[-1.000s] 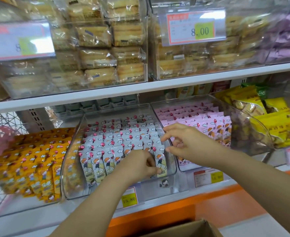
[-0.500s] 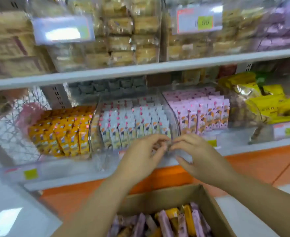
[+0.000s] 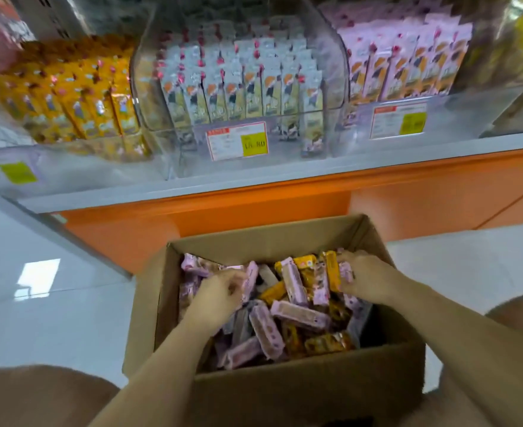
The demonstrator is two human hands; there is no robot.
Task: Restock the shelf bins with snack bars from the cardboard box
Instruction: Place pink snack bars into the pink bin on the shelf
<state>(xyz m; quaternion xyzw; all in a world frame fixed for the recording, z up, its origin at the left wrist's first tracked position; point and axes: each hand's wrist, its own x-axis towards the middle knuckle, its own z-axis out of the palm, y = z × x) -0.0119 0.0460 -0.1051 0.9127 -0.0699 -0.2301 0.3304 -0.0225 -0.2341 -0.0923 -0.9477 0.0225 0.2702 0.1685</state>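
Both hands have dropped from the shelf bin [image 3: 241,87] of white packs into the cardboard box [image 3: 285,396], which sits on the floor [image 3: 54,318] below the shelf [image 3: 254,177]. Among the loose pink and orange snack bars [image 3: 297,312] filling the box, the left hand [image 3: 220,295] curls its fingers and appears to pinch a pink one, though blur leaves this uncertain. The right hand [image 3: 365,278] grips several bars at the box's far right corner.

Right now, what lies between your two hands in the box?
Head view: loose snack bars in pink and orange wrappers, heaped in the cardboard box, fill the gap between left hand and right hand.
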